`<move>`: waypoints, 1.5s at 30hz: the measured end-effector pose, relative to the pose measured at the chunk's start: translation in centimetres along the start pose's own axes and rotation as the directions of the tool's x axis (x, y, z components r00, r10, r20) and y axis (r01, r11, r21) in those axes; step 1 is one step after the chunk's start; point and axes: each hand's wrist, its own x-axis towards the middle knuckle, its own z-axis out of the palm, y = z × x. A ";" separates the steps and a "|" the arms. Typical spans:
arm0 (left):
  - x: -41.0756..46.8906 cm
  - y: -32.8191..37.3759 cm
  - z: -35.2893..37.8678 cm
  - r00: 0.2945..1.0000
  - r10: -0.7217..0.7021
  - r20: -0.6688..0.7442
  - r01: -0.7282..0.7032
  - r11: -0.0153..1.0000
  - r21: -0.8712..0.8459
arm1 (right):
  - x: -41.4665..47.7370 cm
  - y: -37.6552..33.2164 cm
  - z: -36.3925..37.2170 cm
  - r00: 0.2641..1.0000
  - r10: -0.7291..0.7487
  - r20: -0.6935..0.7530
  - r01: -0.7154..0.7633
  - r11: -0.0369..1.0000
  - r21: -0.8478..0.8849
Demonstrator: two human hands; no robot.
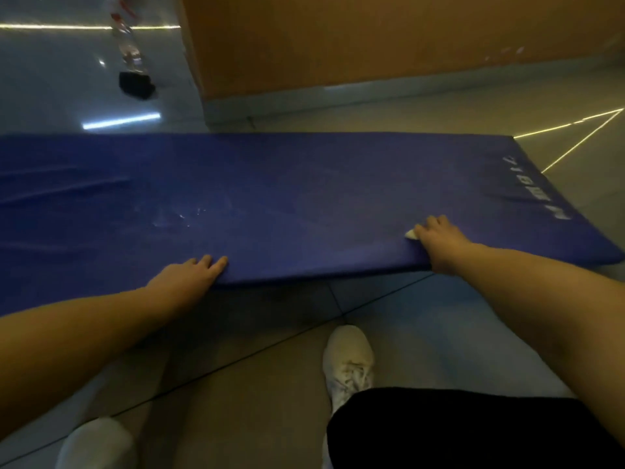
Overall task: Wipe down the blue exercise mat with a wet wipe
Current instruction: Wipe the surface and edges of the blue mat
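A white shoe (350, 360) and a black-clad knee (473, 431) sit closest. Beyond them the blue exercise mat (304, 198) lies flat on the tiled floor (270, 384). The left hand (189, 277) rests on the mat's near edge with its fingers straight. The right hand (439, 236) pinches a white wet wipe (411, 234) against the mat near its right end.

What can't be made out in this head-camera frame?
White wet wipe: mostly hidden under right hand, head view.
Left hand: thumb hidden by edge of blue rectangular exercise mat.
Mat's left end: cut off by frame.
White mat lettering: blurred.
Clear bottle: blurred, top cut off.
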 end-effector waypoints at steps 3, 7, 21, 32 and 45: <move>0.2 0.8 1.2 1.000 -0.007 -0.015 0.008 1.000 0.020 | 0.6 -1.5 0.0 0.999 -0.044 0.003 0.044 0.999 0.006; 0.6 2.0 2.2 0.999 -0.031 0.027 0.030 0.999 0.025 | 2.1 -3.8 -1.9 0.985 -0.041 -0.167 0.076 0.974 0.213; -7.8 -3.3 -15.4 0.953 -0.279 -0.117 -0.125 -0.013 -0.992 | -3.5 -25.6 -25.8 0.907 -0.242 -0.346 0.421 0.579 0.698; -10.0 -9.1 -12.2 0.830 -0.541 -0.137 -0.075 0.134 -0.988 | -3.9 -31.1 -30.1 0.898 -0.150 -0.414 0.384 0.726 0.570; 2.7 -5.2 -1.2 0.929 -0.370 0.030 0.090 0.146 -0.985 | 5.6 -36.7 -13.1 0.990 -0.075 0.116 -0.114 0.020 0.993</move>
